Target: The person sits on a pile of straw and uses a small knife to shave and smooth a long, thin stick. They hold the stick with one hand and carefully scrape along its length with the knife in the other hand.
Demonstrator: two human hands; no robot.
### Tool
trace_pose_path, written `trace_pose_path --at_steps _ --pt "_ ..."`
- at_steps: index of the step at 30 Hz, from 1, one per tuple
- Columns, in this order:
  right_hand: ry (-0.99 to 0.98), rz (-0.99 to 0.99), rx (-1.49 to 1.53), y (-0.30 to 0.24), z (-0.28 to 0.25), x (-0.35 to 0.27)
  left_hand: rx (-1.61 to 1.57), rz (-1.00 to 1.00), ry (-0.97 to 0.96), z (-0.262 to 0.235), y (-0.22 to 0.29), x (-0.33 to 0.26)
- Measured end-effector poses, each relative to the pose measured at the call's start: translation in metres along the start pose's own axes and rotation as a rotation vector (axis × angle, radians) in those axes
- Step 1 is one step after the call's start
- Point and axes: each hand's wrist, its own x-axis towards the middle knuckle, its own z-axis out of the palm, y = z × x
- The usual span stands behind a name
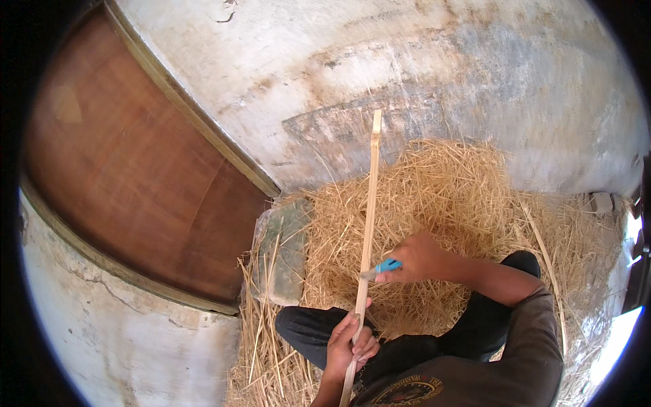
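I see the left hand (pixel 349 346) closed around the lower end of a long stick (pixel 368 224), which rises over the straw (pixel 441 197) toward the wall (pixel 407 61). The right hand (pixel 417 258) grips a blue knife (pixel 383 267) against the stick's middle. I judge shaving is under way; the next stroke needs a steady stick

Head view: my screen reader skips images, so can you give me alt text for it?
A person's left hand grips a long thin wooden strip while the right hand presses a blue-handled knife against it. They sit on straw beside a stained wall and brown wooden door.
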Motion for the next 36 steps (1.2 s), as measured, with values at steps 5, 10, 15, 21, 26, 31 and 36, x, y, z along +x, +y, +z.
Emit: trace_pose_path --at_steps 5,10,15,21,26,31,36 --pt "0.136 0.270 -0.056 0.025 -0.002 0.017 -0.161 -0.050 -0.019 0.008 -0.004 -0.004" --pt "0.093 0.022 -0.101 0.001 0.010 0.004 -0.152 -0.008 -0.059 -0.001 -0.003 0.001" --pt "0.066 0.384 -0.164 0.061 0.003 0.030 0.098 -0.044 0.090 0.012 -0.007 -0.008" --pt "0.095 0.146 -0.127 0.052 0.021 0.023 0.084 -0.024 0.070 0.006 -0.009 -0.005" --pt "0.317 -0.152 -0.321 0.071 0.017 0.030 0.101 -0.053 0.062 0.008 -0.004 -0.007" --pt "0.087 0.212 -0.438 0.119 -0.013 0.052 0.107 -0.093 0.069 0.012 -0.007 -0.012" --pt "0.185 0.400 -0.472 0.186 0.003 0.046 0.257 -0.149 0.042 0.010 -0.013 -0.016"
